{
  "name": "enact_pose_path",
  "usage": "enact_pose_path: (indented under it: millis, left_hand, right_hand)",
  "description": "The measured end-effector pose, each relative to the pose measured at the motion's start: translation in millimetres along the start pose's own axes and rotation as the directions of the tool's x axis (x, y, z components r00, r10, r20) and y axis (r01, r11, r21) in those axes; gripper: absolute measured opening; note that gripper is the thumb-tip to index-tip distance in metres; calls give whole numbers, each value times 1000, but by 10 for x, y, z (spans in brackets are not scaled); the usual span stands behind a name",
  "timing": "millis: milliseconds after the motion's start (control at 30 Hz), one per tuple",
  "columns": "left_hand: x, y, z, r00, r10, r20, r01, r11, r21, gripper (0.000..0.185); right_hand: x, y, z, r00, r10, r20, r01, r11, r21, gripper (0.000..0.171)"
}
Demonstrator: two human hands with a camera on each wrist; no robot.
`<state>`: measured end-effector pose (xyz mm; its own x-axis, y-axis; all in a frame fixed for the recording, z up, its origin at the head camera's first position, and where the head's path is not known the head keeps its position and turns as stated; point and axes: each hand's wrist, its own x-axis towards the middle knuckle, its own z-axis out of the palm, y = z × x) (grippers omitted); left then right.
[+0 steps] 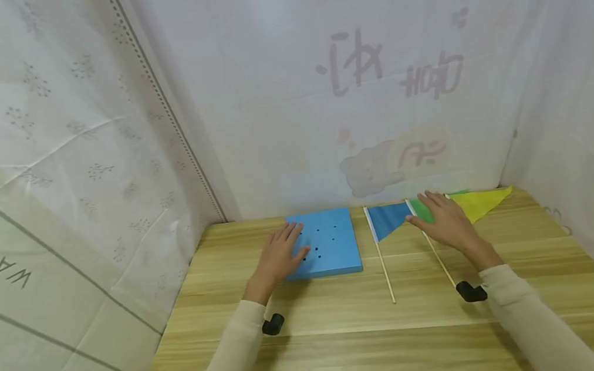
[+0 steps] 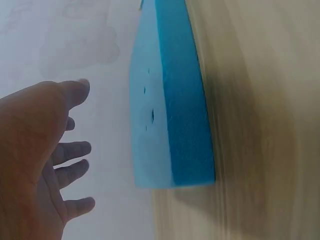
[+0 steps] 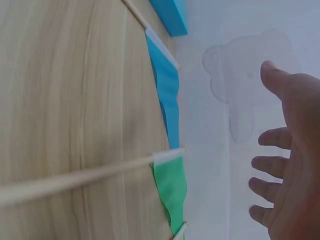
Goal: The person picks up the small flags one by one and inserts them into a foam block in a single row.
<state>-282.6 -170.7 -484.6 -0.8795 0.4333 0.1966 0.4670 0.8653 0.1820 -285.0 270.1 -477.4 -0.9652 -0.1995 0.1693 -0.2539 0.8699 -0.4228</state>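
Just left of the right hand (image 1: 446,222), a blue flag (image 1: 389,218) is seen laid on a wooden table (image 1: 375,349), its stick (image 1: 386,272) run from the far side toward the near with a slight slant to the right. By the right hand, not the left, the flag is more closely approached, the thumb being poised beside the pennant's tip; from the left hand (image 1: 280,254) it is separated by much of a blue board (image 1: 335,259). A green flag (image 1: 422,211) is partly covered from view by the right hand, its own stick slanted more sharply to the near right, and a yellow flag (image 1: 484,201) is spread farther right. Nothing is grasped: both hands are held with fingers loosely parted, the left above the left part of the board, the right above the flags, and a gap is shown in each wrist view. Each of the three flags is cut as a pointed triangle; on the blue and green ones, the cloth is joined to a pale wooden stick by a white sleeve. The board, a thick, squarish slab in light blue, is dotted on top with small dark holes (image 1: 318,229); some are hidden by the left hand.
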Motion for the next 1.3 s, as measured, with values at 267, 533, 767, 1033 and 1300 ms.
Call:
enact_pose_path:
  millis: [267,533,767,1033,1300]
  left_hand:
    - [-84,200,135,976,148,-159,-146,989,27,52]
    - [-211,370,379,978,155,-140,-150,988,42,48]
    - [-257,473,537,997,45,-61,-42,998,56,49]
    - [-265,577,564,999,-1,-45,2,999,34,49]
    - [-298,572,582,997,-4,-81,6,1000,20,49]
  right_hand:
    - [-61,-184,186,998,11,-59,-4,992,123,70]
    - [-92,-351,517,999,-18,-47,25,987,157,43]
    - [-128,-523,772,1000,20,24,-23,990,142,30]
    - [-184,-577,899,989,114,90,-124,985,117,36]
    - [-144,-645,918,985,129,118,-145,980,136,32]
